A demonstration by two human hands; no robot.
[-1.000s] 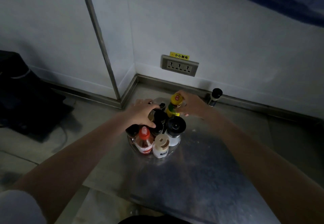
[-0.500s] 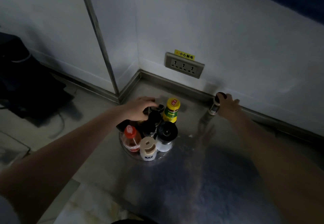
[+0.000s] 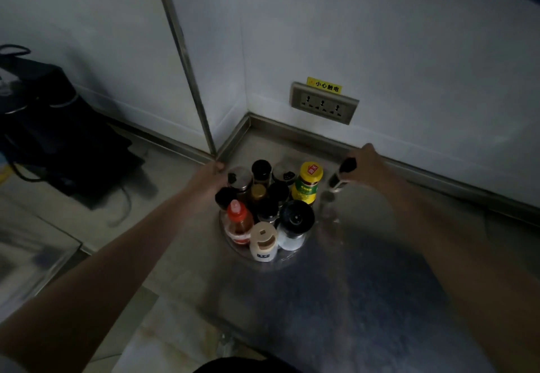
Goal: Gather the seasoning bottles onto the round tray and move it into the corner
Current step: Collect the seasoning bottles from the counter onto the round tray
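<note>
**Last bottle held beside the loaded tray**

The right hand (image 3: 369,165) has its grip clenched around a black-capped bottle (image 3: 340,175), just right of the round tray (image 3: 233,245). The tray, crowded with seasoning bottles (image 3: 306,182), sits on the steel tabletop (image 3: 350,285) near the corner. The left hand (image 3: 211,177) rests at the tray's far-left edge; its grip cannot be told.

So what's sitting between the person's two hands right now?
In the head view, the back row of bottles on the round tray lies between the left hand and right hand, ending with the yellow-capped jar.
</note>
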